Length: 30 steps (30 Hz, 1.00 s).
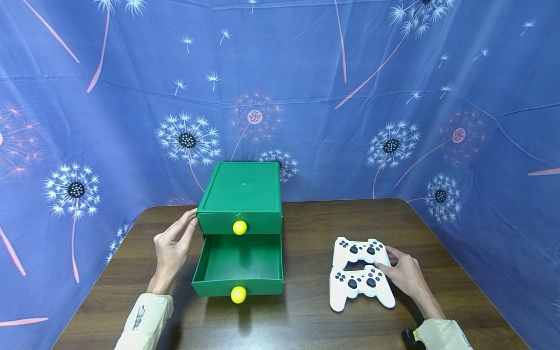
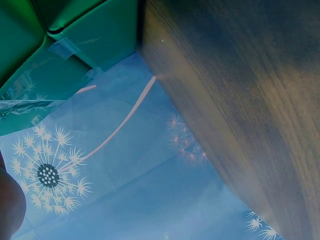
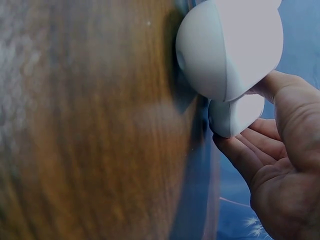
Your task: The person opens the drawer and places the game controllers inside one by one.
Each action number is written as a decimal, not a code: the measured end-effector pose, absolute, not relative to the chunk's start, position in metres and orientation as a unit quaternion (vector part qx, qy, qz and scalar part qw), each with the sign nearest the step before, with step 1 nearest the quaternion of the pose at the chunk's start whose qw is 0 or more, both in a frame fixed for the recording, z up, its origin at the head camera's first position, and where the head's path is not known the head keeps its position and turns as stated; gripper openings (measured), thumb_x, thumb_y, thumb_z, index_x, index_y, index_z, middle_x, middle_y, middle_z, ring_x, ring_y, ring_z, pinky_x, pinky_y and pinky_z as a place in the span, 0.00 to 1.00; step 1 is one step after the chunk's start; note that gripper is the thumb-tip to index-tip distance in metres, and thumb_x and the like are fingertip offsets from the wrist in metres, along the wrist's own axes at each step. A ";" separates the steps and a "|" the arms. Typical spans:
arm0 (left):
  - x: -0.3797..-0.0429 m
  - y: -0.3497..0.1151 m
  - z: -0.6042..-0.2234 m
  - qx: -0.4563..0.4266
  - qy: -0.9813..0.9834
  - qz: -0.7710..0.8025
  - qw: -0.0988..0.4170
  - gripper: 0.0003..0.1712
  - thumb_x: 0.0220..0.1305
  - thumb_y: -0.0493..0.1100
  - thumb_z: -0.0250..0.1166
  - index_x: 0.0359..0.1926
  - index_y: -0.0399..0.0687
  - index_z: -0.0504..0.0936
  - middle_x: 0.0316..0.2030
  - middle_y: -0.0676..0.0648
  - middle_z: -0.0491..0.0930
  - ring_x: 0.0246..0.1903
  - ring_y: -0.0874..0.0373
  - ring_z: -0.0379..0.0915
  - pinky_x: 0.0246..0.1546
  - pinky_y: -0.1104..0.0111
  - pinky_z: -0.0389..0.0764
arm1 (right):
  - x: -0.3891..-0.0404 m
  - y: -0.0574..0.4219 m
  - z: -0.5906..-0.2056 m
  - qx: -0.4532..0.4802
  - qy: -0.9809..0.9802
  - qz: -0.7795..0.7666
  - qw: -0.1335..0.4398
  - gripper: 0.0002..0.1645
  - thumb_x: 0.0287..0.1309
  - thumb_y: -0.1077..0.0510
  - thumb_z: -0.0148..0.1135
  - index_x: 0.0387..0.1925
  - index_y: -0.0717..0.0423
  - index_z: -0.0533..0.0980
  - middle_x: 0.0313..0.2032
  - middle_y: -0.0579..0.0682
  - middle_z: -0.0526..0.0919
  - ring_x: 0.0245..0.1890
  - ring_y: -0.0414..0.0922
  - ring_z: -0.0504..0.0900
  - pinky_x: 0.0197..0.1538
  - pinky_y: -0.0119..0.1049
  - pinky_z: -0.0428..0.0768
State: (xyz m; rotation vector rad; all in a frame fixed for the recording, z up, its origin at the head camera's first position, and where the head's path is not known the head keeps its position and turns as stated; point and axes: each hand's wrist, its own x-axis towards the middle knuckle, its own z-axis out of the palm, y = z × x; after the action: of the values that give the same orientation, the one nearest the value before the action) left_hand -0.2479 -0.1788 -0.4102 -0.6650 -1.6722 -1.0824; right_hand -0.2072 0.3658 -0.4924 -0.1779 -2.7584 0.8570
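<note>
A green two-drawer cabinet (image 1: 245, 187) stands left of the middle of the table. Its upper drawer (image 1: 218, 223) is closed; the lower drawer (image 1: 214, 289) is pulled out, with its green floor showing. At the cabinet's upper left front corner, my left hand (image 1: 171, 250) touches the side with extended fingertips. Two white game controllers lie at the right, one before the other. My right hand (image 1: 407, 274) pinches the right grip of the far controller (image 1: 360, 247), thumb on the near side and fingers behind. The near controller (image 1: 362, 281) sits close against it.
Round yellow knobs stick out from the upper drawer and the lower one, such as the lower knob (image 1: 238, 294). Behind the brown wooden table (image 1: 315, 253) hangs a blue cloth (image 1: 306, 136) with dandelion prints. A dark device (image 1: 411, 339) is at the right wrist.
</note>
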 end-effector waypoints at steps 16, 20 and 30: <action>-0.239 -0.174 -0.401 -0.277 -0.691 -0.452 0.491 0.25 0.52 0.11 0.65 0.51 0.24 0.85 0.43 0.29 0.86 0.50 0.72 0.81 0.50 0.79 0.80 | -0.204 0.361 -0.487 -0.080 -0.944 0.291 0.133 0.41 0.55 0.61 0.73 0.64 0.80 0.69 0.50 0.76 0.81 0.47 0.68 0.84 0.49 0.61 0.82; -0.244 -0.177 -0.407 -0.275 -0.691 -0.451 0.493 0.25 0.52 0.11 0.65 0.52 0.25 0.85 0.43 0.29 0.86 0.50 0.72 0.81 0.50 0.79 0.80 | -0.203 0.359 -0.487 -0.079 -0.942 0.292 0.148 0.40 0.55 0.62 0.73 0.64 0.80 0.69 0.48 0.76 0.81 0.47 0.68 0.83 0.49 0.61 0.82; -0.254 -0.184 -0.419 -0.265 -0.701 -0.438 0.497 0.25 0.52 0.13 0.67 0.51 0.28 0.86 0.42 0.33 0.88 0.49 0.73 0.81 0.50 0.80 0.79 | -0.195 0.353 -0.487 -0.073 -0.924 0.309 0.214 0.37 0.54 0.63 0.75 0.61 0.79 0.73 0.45 0.74 0.83 0.45 0.67 0.84 0.49 0.61 0.83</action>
State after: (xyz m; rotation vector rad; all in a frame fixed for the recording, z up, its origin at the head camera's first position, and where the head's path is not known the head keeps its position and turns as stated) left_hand -0.2544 -0.1835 -0.4188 -0.6412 -1.6970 -1.0603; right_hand -0.1948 0.3529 -0.4869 -0.2036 -2.5622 0.8575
